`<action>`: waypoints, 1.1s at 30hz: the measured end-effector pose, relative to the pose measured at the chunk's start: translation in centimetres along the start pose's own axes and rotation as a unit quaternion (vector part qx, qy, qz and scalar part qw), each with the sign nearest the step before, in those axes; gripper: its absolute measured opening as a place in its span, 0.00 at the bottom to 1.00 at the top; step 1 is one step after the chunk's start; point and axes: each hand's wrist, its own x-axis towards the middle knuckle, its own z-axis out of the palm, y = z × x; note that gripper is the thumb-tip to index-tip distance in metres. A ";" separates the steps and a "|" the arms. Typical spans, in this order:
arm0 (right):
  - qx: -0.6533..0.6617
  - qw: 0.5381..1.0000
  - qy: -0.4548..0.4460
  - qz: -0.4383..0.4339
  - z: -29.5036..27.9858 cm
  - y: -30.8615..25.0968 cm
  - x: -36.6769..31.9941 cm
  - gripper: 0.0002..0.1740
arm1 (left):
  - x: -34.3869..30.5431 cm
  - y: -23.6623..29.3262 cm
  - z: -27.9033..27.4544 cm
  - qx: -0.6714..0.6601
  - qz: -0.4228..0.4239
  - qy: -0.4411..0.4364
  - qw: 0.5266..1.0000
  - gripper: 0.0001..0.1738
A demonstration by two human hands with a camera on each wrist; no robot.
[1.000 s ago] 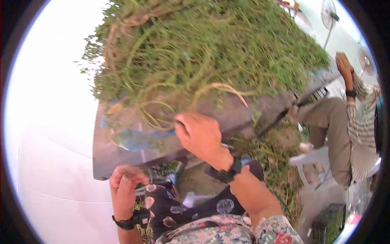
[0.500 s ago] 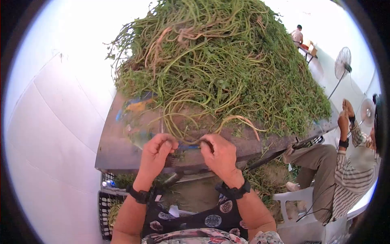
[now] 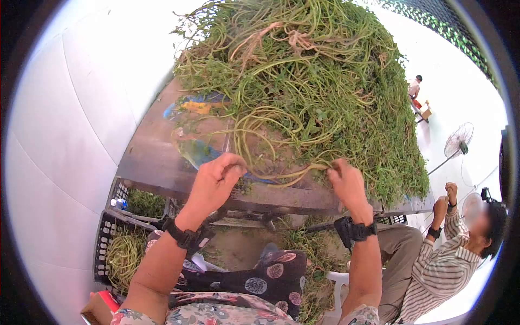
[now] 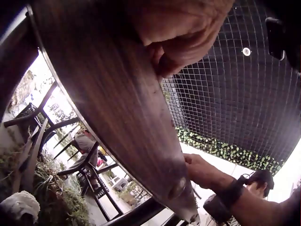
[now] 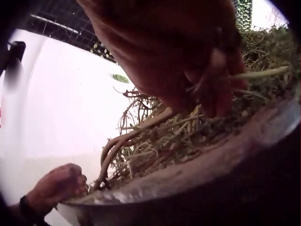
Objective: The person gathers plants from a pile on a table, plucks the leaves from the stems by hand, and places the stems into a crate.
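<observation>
A large heap of leafy green stems [image 3: 314,81] covers much of the dark table [image 3: 157,141]. Long stems [image 3: 292,176] curve along its near edge between both hands. My right hand [image 3: 349,185] pinches their right end; in the right wrist view that hand [image 5: 178,52] has a pale green stem [image 5: 268,73] between its fingers. At the left bend of the loop is my left hand [image 3: 212,187], fingers curled and thumb close to them. Whether it grips a stem is hidden. In the left wrist view the left hand [image 4: 183,33] is curled beside the table edge [image 4: 141,117].
A black crate [image 3: 103,244] with stems stands at lower left, near a cardboard box [image 3: 97,311]. A seated person in a striped shirt [image 3: 441,276] is at the right, by a standing fan [image 3: 459,140]. Blue and yellow markings [image 3: 197,106] show on the tabletop.
The left hand has risen from below the table edge to the stems. The hands came close together, then spread apart, the right now pinching stems. The head view has shifted.
</observation>
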 end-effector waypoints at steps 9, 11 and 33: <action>0.585 0.799 0.129 0.058 -6.9 0.5 0.0 0.11 | -0.2 0.3 -0.1 0.004 -0.002 -0.003 1.000 0.09; 0.633 0.742 0.218 0.026 -8.6 -0.4 0.4 0.11 | -0.2 0.4 -0.2 0.008 -0.012 -0.010 1.000 0.09; 0.351 0.920 -0.176 0.004 2.3 -10.8 -2.0 0.14 | -0.1 -0.2 -2.0 -0.342 -0.097 -0.054 0.933 0.14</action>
